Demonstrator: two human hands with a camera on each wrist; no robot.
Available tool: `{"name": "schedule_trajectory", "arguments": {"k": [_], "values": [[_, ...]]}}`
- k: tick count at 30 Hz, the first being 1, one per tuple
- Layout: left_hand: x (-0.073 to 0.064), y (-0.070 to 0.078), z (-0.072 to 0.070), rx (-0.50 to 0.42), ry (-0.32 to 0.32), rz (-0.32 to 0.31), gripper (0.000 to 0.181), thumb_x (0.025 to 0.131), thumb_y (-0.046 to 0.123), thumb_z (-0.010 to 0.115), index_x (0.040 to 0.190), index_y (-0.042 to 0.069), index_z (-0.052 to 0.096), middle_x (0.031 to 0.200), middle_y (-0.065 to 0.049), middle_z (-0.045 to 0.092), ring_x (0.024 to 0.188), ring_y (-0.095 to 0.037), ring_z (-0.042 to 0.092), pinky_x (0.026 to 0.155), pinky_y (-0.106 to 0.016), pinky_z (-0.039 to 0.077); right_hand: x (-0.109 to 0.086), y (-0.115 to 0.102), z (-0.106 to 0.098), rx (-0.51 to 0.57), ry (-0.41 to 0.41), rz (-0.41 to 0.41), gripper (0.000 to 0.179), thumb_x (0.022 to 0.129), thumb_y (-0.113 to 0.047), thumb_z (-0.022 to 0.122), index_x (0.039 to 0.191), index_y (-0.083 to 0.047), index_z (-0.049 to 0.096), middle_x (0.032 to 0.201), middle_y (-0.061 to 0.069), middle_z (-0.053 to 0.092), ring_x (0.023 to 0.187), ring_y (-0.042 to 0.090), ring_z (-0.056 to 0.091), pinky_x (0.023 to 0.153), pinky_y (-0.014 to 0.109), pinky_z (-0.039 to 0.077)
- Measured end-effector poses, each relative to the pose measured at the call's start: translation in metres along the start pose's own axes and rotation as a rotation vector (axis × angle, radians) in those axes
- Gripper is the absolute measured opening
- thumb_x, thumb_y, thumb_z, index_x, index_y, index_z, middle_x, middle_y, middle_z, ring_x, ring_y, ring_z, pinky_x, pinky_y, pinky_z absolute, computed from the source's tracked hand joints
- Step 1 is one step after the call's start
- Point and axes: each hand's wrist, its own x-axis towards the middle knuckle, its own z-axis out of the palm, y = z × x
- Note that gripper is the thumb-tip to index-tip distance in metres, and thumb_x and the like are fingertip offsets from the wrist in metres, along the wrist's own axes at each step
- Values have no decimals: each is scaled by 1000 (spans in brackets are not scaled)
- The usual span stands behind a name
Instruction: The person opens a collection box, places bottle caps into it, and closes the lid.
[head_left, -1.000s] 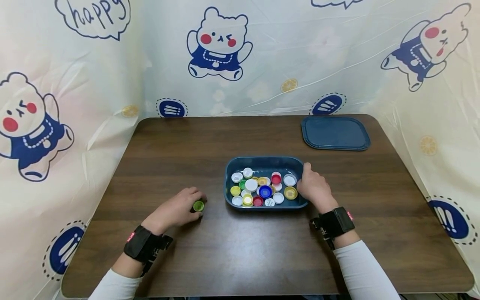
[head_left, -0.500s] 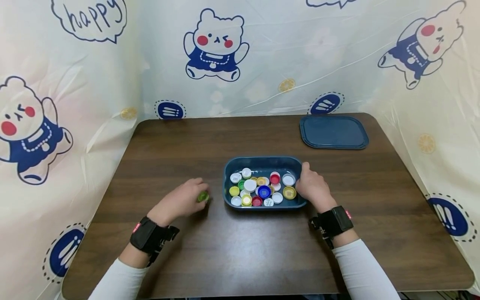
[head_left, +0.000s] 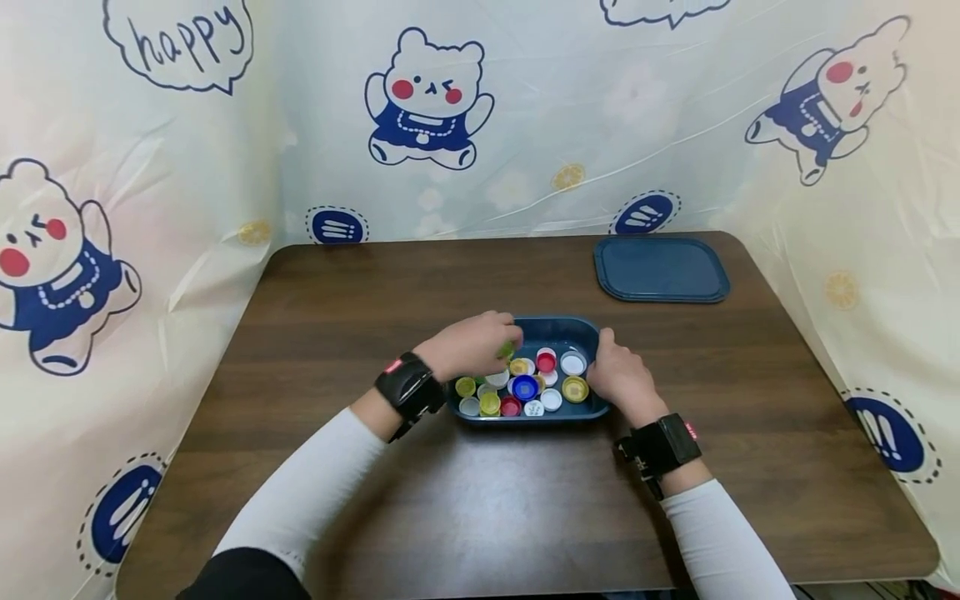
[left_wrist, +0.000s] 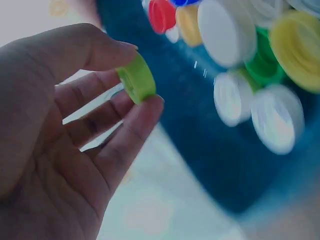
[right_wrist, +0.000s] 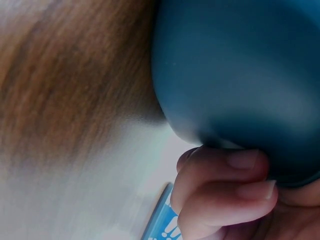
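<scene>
Over the left part of a dark blue box [head_left: 558,331], my left hand [head_left: 471,346] pinches a light green bottle cap [left_wrist: 137,80] between thumb and fingers. The left wrist view shows the cap held on its edge, above the box's inside. Several loose bottle caps lie in the box, among them a blue one [head_left: 525,388], a red one [head_left: 511,407] and a yellow one [head_left: 575,389]. My right hand [head_left: 624,377] grips the box at its right end, its fingers curled against the outer wall [right_wrist: 225,90]. The left hand hides some caps beneath it.
A flat dark blue lid [head_left: 662,269] lies at the back right of the brown wooden table [head_left: 360,292]. Behind and beside the table hangs a pale curtain [head_left: 555,108] printed with bears.
My left hand has lifted the green cap off the table and carried it right, over the box. My right hand keeps its hold on the box.
</scene>
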Motion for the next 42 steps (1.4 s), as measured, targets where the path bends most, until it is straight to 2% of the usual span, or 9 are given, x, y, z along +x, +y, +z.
{"name": "schedule_trajectory", "arguments": {"k": [6, 12, 15, 19, 24, 28, 33, 38, 42], "values": [[31, 0, 11, -16, -93, 22, 29, 94, 21, 74, 122, 11, 70, 118, -6, 61, 102, -18, 56, 91, -30, 52, 0, -1, 2, -9, 7, -11, 57, 100, -13, 47, 150, 0, 23, 131, 33, 55, 86, 36, 60, 70, 45, 50], [33, -2, 10, -23, -103, -9, 33, 95, 17, 72, 127, 12, 68, 126, -9, 60, 106, -18, 57, 95, -32, 53, -2, -1, 2, -14, 9, 3, 56, 100, -14, 47, 149, 0, 24, 130, 32, 56, 88, 37, 60, 72, 46, 51], [24, -3, 3, -36, -60, -26, 32, 96, 17, 70, 127, 10, 68, 124, -9, 61, 107, -18, 58, 94, -34, 53, -3, -1, 1, -11, 5, 9, 56, 101, -15, 48, 150, 0, 24, 131, 32, 55, 89, 37, 60, 74, 47, 51], [0, -13, -5, -89, 83, -93, 33, 97, 19, 68, 128, 9, 66, 123, -8, 60, 114, -22, 57, 96, -38, 52, -3, 1, 2, -9, 3, 11, 57, 100, -14, 48, 150, 0, 24, 133, 32, 54, 91, 37, 60, 76, 48, 52], [-41, -35, 5, -246, 220, -328, 48, 98, 28, 67, 137, 2, 56, 132, -16, 56, 119, -30, 54, 101, -47, 49, -3, 0, 2, -7, 0, 12, 58, 101, -15, 48, 151, 0, 23, 136, 32, 53, 94, 38, 60, 81, 50, 52], [-61, -50, 27, -428, 165, -464, 56, 102, 36, 60, 141, -2, 48, 126, -20, 60, 100, -28, 62, 88, -44, 56, -3, 1, 4, -11, -2, 17, 58, 101, -16, 48, 151, 0, 22, 135, 31, 54, 94, 38, 60, 80, 49, 52], [-68, -54, 47, -652, 129, -465, 49, 105, 34, 56, 138, -1, 49, 101, -15, 68, 69, -22, 67, 68, -39, 59, -6, 1, 3, 3, -4, 2, 59, 101, -16, 47, 152, 0, 21, 136, 32, 53, 95, 38, 60, 80, 49, 52], [-68, -49, 64, -723, 124, -460, 41, 106, 25, 52, 137, -2, 45, 83, -12, 66, 55, -20, 64, 57, -38, 58, -5, 9, -7, 93, -132, -78, 60, 108, -36, 40, 151, 2, 22, 139, 32, 48, 106, 37, 58, 83, 49, 53], [-65, -43, 70, -728, 144, -471, 40, 106, 23, 47, 136, -4, 44, 78, -13, 64, 53, -21, 61, 53, -36, 56, 9, 16, -47, 122, -201, -140, 78, 105, -61, 29, 149, 3, 31, 136, 31, 49, 108, 39, 59, 83, 50, 55]]}}
